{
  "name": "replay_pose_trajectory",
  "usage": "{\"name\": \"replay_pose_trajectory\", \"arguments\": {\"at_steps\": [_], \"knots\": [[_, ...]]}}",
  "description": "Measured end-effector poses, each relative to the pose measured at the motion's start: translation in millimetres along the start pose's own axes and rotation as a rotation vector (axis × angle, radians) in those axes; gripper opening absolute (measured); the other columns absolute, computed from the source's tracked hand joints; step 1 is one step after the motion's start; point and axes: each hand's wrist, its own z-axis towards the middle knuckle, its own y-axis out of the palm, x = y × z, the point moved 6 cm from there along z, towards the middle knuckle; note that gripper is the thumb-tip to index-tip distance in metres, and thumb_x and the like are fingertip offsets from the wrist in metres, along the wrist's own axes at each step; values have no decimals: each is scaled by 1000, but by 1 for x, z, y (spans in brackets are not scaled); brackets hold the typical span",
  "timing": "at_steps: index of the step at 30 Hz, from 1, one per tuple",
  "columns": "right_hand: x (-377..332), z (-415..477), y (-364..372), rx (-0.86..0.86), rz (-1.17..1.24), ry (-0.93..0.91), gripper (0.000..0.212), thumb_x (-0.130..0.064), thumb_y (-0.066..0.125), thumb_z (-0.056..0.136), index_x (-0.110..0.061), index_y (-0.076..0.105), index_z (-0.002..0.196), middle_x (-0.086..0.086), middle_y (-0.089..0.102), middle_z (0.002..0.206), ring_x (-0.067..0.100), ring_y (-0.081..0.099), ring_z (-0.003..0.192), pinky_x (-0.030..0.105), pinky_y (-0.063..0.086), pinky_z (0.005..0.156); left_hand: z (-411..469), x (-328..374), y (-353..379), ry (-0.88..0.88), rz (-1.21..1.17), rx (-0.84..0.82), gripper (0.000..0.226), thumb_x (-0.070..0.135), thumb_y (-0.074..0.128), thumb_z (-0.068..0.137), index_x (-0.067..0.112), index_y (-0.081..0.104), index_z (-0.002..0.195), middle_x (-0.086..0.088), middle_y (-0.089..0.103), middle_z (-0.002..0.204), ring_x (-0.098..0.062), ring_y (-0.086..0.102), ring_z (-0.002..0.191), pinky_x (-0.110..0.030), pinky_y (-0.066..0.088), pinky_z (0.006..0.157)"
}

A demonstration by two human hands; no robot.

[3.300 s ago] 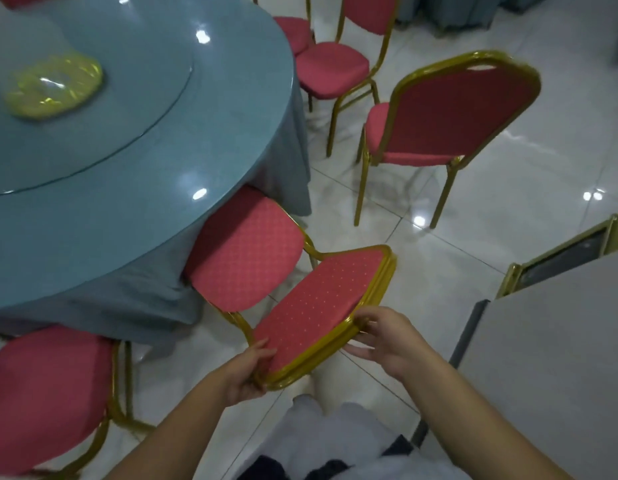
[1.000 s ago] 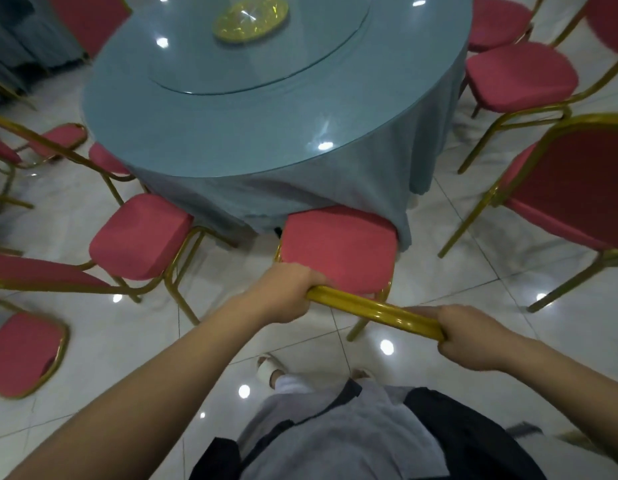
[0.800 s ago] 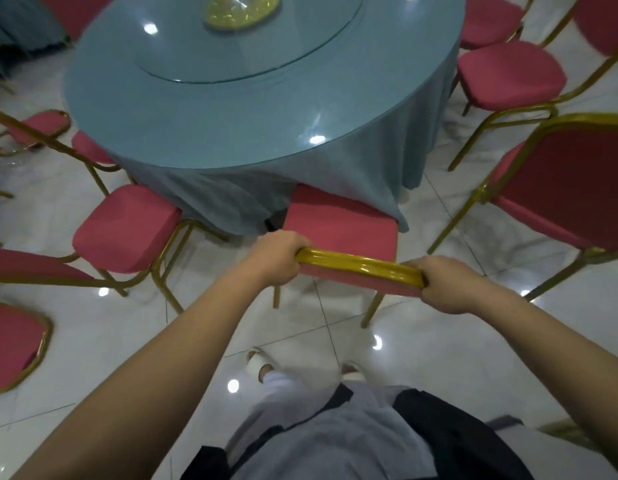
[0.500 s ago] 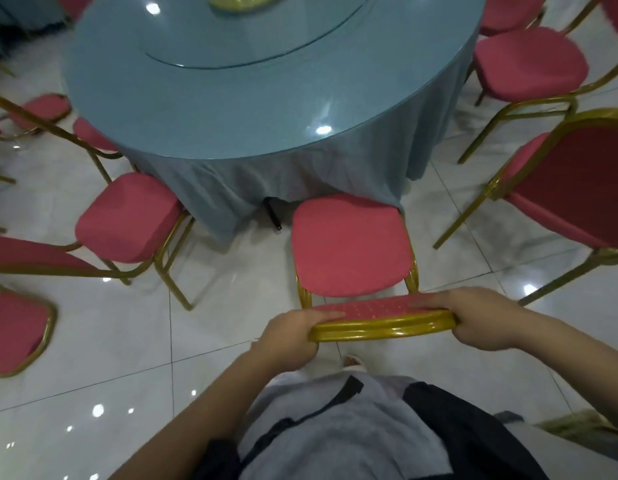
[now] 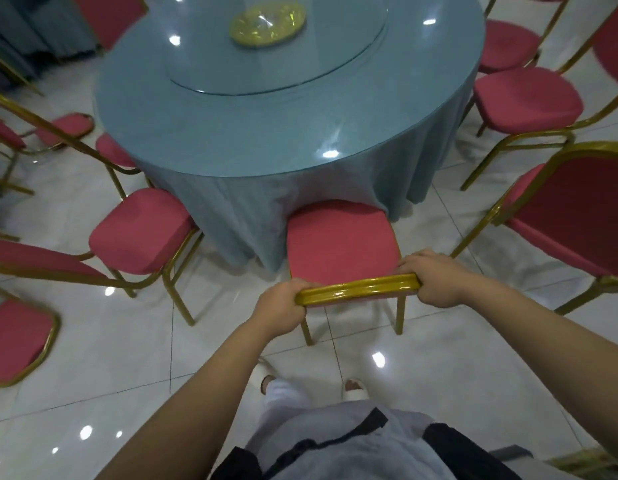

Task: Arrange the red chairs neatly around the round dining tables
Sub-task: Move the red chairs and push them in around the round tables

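Nearest you, your pale slippers (image 5: 355,388) stand on the glossy tiled floor (image 5: 127,358), just behind the red chair (image 5: 338,240) you are handling; both your forearms reach forward to its gold top rail (image 5: 359,288). Your left hand (image 5: 283,306) grips the rail's left end, fingers curled round it; your right hand (image 5: 432,278) grips the right end the same way, fingers hooked over the front edge. The chair stands upright and faces the round table (image 5: 287,133); its two rear legs reach down to the tiles, and the front of its seat is tucked against the hanging blue-grey tablecloth (image 5: 231,209), partly under the hem.

To your left, a second chair (image 5: 141,230) sits at an angle with its seat just beside the cloth; to your right, a third chair (image 5: 574,209) shows you its back and stands well apart from the table. Farther right, another seat (image 5: 527,98) lies near the table edge; farther left, more chairs (image 5: 68,124) stand loosely scattered.

On the tabletop a glass turntable (image 5: 276,64) lies centred; a yellow-green dish (image 5: 267,24) rests on it at the far side.
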Motion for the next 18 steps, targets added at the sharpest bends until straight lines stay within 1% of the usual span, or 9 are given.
{"name": "replay_pose_trajectory", "arguments": {"at_steps": [2, 4, 7, 10, 13, 15, 16, 17, 18], "knots": [[0, 15, -1, -5, 3, 14, 22, -23, 54, 81, -36, 66, 94, -14, 60, 97, 16, 51, 98, 37, 40, 80, 6, -8, -8, -12, -27, 7, 49, 16, 56, 83, 49, 62, 118, 21, 65, 104, -12, 60, 95, -32, 49, 77], [-5, 28, -4, 22, 9, 9, 13, -24, 56, 81, -35, 62, 81, -14, 58, 87, 12, 51, 86, 33, 34, 71, 13, -16, -18, -25, -48, 10, 46, 20, 57, 81, 51, 62, 115, 24, 64, 97, -12, 61, 94, -35, 52, 80], [-12, 43, -11, 64, -14, -4, 11, -27, 60, 83, -33, 58, 73, -13, 56, 78, 8, 49, 76, 30, 30, 64, 21, -22, -32, -33, -62, 4, 43, 24, 56, 77, 48, 67, 110, 16, 64, 94, -15, 62, 90, -34, 52, 78], [-17, 53, -18, 40, -22, 4, 9, -25, 60, 79, -32, 58, 74, -10, 60, 75, 10, 54, 72, 30, 37, 61, 27, -27, -40, -49, -46, 5, 37, 20, 59, 81, 46, 69, 105, 16, 65, 90, -13, 62, 86, -31, 50, 73], [-20, 55, -22, 27, 7, 17, 10, -25, 61, 80, -31, 58, 73, -7, 62, 73, 13, 58, 71, 34, 47, 62, 29, -29, -41, -80, -64, 15, 37, 12, 64, 82, 41, 68, 105, 13, 67, 92, -12, 64, 87, -36, 55, 79], [-21, 53, -23, 18, 10, 25, 9, -29, 63, 85, -35, 60, 79, -8, 64, 80, 14, 60, 76, 38, 53, 71, 27, -28, -39, -83, -91, 76, 43, 7, 66, 81, 35, 67, 114, 8, 67, 103, -15, 63, 96, -39, 54, 85], [-22, 51, -24, 2, 20, 22, 6, -33, 65, 86, -38, 61, 86, -10, 64, 85, 14, 60, 81, 39, 53, 76, 25, -29, -39, -86, -104, 108, 48, 6, 67, 81, 33, 63, 122, 4, 64, 112, -18, 61, 104, -39, 53, 90], [-25, 49, -26, -23, 49, 6, 13, -36, 66, 85, -40, 60, 95, -13, 62, 91, 12, 59, 85, 38, 52, 80, 21, -30, -38, -94, -122, 121, 55, 7, 67, 81, 32, 58, 129, 2, 60, 121, -20, 57, 111, -40, 50, 95], [-32, 45, -30, -57, 97, -23, 26, -40, 69, 83, -44, 58, 106, -16, 60, 99, 9, 57, 90, 34, 51, 82, 15, -33, -38, -102, -149, 112, 61, 9, 67, 81, 33, 52, 135, 1, 55, 129, -20, 52, 118, -40, 46, 100]]}}
